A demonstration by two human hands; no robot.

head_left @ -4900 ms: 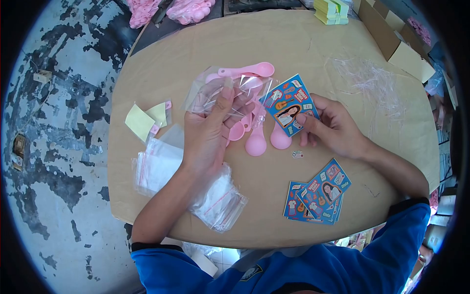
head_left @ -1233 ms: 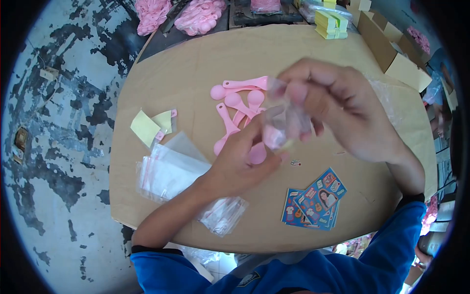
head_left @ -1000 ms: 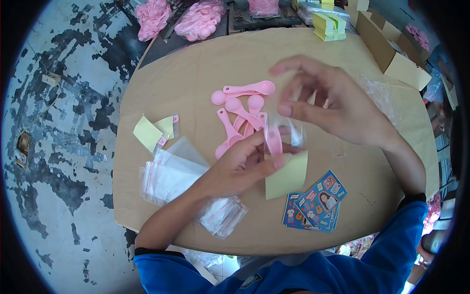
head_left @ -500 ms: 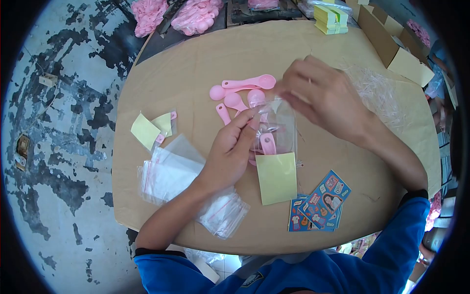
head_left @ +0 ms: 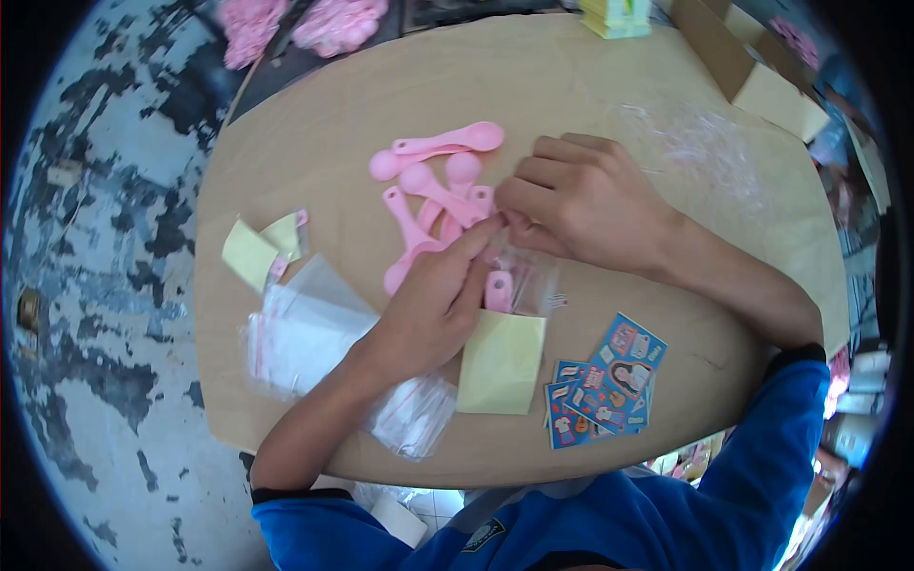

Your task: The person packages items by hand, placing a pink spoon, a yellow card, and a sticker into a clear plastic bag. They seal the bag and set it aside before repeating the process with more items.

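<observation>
Both my hands meet at the top edge of a clear plastic bag (head_left: pixel 533 276). My left hand (head_left: pixel 428 295) pinches the bag's upper left side between thumb and fingers. Curled closed, my right hand (head_left: pixel 581 205) touches the bag's top beside the left fingertips. Inside the bag a pink spoon handle (head_left: pixel 498 290) shows; a pale yellow card (head_left: pixel 502 362) lies at its lower end. Just beyond my hands is a loose group of pink measuring spoons (head_left: pixel 416 233). Under my left forearm lie clear empty bags (head_left: pixel 309 328).
Blue printed cards (head_left: pixel 609 385) lie near the front edge. Small yellow cards with pink tabs (head_left: pixel 249 253) are at the left. Thin clear strips (head_left: pixel 705 157) lie at the right rear, near an open cardboard box (head_left: pixel 752 71) and a yellow stack (head_left: pixel 616 17).
My right hand has come down and left to the bag's top, beside my left hand. The view has shifted, and more of the pink spoons show.
</observation>
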